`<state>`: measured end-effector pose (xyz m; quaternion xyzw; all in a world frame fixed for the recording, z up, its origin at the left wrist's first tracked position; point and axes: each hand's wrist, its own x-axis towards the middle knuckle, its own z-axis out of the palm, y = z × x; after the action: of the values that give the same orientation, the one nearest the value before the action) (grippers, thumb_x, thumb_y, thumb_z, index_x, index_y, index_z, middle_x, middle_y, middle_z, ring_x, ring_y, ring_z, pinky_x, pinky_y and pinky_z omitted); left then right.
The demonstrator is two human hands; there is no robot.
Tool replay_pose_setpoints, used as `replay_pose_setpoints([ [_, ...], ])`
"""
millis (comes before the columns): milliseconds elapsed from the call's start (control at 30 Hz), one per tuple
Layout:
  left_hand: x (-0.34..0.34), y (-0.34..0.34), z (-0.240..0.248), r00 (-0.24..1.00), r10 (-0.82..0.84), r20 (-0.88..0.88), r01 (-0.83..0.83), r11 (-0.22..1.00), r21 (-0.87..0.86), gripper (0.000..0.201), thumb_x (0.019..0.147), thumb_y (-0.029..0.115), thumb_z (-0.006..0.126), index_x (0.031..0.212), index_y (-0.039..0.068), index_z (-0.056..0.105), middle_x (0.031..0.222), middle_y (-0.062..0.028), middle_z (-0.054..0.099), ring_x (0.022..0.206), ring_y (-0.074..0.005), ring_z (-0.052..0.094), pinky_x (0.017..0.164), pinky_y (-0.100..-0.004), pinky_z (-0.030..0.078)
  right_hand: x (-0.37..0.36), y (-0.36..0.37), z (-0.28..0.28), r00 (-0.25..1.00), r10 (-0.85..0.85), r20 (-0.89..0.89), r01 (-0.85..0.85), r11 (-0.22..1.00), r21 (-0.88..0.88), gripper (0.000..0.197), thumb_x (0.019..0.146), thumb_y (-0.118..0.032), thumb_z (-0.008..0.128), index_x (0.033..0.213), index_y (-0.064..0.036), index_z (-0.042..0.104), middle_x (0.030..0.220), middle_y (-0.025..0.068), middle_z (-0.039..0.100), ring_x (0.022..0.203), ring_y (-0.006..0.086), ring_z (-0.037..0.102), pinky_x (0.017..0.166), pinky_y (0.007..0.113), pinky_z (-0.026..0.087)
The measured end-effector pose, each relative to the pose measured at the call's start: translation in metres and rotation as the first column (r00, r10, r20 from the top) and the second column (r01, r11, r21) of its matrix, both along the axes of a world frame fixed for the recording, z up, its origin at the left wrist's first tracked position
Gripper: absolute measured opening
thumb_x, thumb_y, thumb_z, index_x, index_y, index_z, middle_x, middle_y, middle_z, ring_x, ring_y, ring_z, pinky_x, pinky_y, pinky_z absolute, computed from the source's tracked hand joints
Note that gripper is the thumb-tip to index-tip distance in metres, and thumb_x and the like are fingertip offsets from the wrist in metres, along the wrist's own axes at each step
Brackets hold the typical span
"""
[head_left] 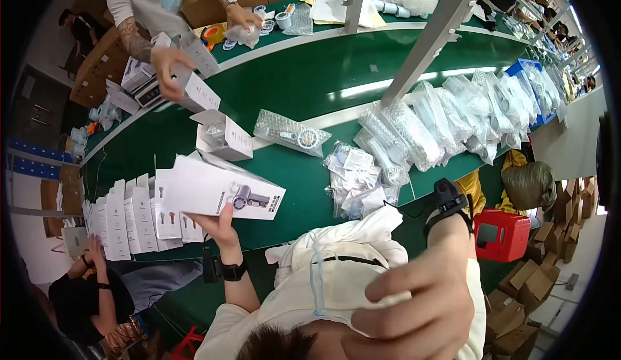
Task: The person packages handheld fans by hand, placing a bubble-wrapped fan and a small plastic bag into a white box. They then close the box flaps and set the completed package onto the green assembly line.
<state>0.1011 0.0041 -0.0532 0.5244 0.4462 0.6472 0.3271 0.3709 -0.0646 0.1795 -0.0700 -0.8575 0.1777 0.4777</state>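
A white printed carton rests on my left hand, whose thumb presses its side near the table's front edge. A grey-purple handheld device with a round head is pictured on it. My right hand is raised close to the camera at the lower right, partly smeared, with its fingers bent and apart; I see nothing in it. Just behind the carton stands an open white box with something clear-wrapped inside. A bubble-wrapped device with a round head lies to the right of that box.
Several upright white boxes line the left. Small clear packets and many bubble-wrapped parts cover the right, up to a blue bin. A metal post rises mid-bench. Across it, a co-worker's hand grips a white box.
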Motion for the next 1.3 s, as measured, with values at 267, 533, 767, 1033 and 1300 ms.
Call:
replay_pose_setpoints([
  [267, 0.069, -0.001, -0.021, 0.919, -0.338, -0.202, 0.276, 0.919, -0.282, 0.078, 0.063, 0.002, 0.062, 0.13, 0.004, 0.022, 0.122, -0.0138, 0.035, 0.11, -0.0238, 0.041, 0.092, -0.0343, 0.034, 0.024, -0.001, 0.01, 0.997, -0.039, 0.063, 0.029, 0.986, 0.165, 0.022, 0.081, -0.011, 0.052, 0.098, 0.0014, 0.057, 0.086, 0.0101, 0.057, 0.067, 0.0193, 0.051, 0.057, 0.029, 0.04],
  [533, 0.068, -0.025, -0.064, 0.955, -0.27, -0.122, 0.204, 0.897, -0.393, 0.077, 0.062, 0.001, 0.062, 0.128, 0.006, 0.023, 0.121, -0.014, 0.036, 0.108, -0.0239, 0.042, 0.089, -0.035, 0.038, 0.058, 0.076, -0.138, 0.788, -0.555, 0.264, 0.608, 0.64, -0.469, 0.037, 0.071, 0.004, 0.051, 0.107, -0.0005, 0.054, 0.086, 0.0091, 0.06, 0.082, 0.0222, 0.057, 0.068, 0.029, 0.046],
  [767, 0.073, -0.012, -0.072, 0.981, -0.19, -0.048, 0.157, 0.908, -0.388, 0.075, 0.061, 0.0, 0.066, 0.124, 0.007, 0.026, 0.122, -0.0148, 0.034, 0.112, -0.0262, 0.04, 0.09, -0.0368, 0.038, -0.006, 0.194, -0.339, 0.374, -0.302, 0.877, 0.871, 0.439, -0.22, 0.082, 0.064, -0.027, 0.071, 0.131, -0.0028, 0.03, 0.113, 0.0219, 0.048, 0.106, 0.0387, 0.044, 0.084, 0.042, 0.044],
  [1033, 0.088, 0.008, -0.06, 0.825, -0.023, -0.565, -0.012, 0.998, -0.058, 0.076, 0.064, 0.01, 0.073, 0.125, 0.011, 0.029, 0.127, -0.0178, 0.03, 0.114, -0.0325, 0.039, 0.091, -0.0401, 0.037, -0.008, 0.222, -0.362, 0.566, -0.104, 0.818, 0.803, 0.295, -0.518, 0.098, 0.062, -0.018, 0.069, 0.138, -0.0109, 0.008, 0.12, 0.0257, 0.044, 0.102, 0.0356, 0.05, 0.081, 0.04, 0.046],
  [1300, 0.074, -0.018, -0.048, 0.636, -0.111, -0.764, 0.015, 0.991, -0.132, 0.066, 0.07, 0.019, 0.071, 0.127, 0.017, 0.038, 0.132, -0.0201, 0.021, 0.107, -0.0363, 0.042, 0.079, -0.0411, 0.042, 0.083, 0.141, -0.247, 0.642, -0.71, -0.291, -0.329, 0.088, -0.94, 0.08, 0.068, 0.003, 0.048, 0.139, -0.0138, 0.015, 0.124, 0.0137, 0.043, 0.105, 0.0261, 0.05, 0.085, 0.036, 0.044],
])
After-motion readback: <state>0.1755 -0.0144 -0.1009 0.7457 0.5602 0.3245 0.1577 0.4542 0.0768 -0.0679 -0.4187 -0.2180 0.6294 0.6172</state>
